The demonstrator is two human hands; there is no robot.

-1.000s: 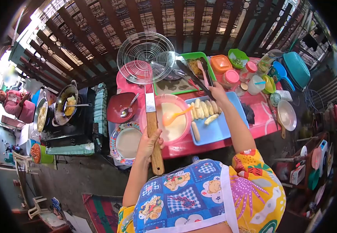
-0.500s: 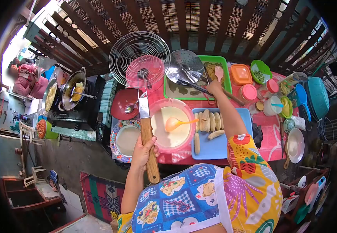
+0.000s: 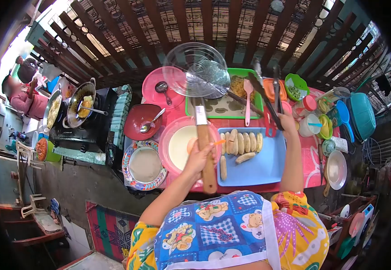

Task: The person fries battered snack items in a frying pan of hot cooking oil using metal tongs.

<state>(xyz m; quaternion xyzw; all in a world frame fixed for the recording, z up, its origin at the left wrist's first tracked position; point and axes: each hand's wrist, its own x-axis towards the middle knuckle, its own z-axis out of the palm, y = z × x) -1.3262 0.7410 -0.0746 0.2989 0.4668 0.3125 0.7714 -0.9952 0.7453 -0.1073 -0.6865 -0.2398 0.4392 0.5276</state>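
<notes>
So, both hands are busy here. A wire skimmer (image 3: 203,130) with a wooden handle is held upright-ish in the left hand (image 3: 199,158), the grip wrapped snugly round the wood, and the handle is hung right above the pink bowl (image 3: 165,155) of pale batter. Black tongs (image 3: 266,102) are held in the right hand (image 3: 287,125), grip closed near their back end, with the two arms spread apart at the tips, aimed towards the fence side of the desk (image 3: 312,155).

The skimmer's head is blurred, and whether it is touching the silver disc (image 3: 225,85) behind it honestly can't be told from this angle.

Peeled bananas (image 3: 240,141) are lined up in the blue tray (image 3: 263,168) between the two arms, untouched by either hand. A pink spatula (image 3: 248,101) is laid across the green tray's (image 3: 259,108) edge, just beside the tongs. Off to the left, something yellow is sat in the wok (image 3: 71,120) on the stove.

As for the step, it reads as tools being held at the ready, with no food picked up by either. For any next move, the skimmer should be kept clear of the orange ladle (image 3: 220,142), and those tong tips watched.
</notes>
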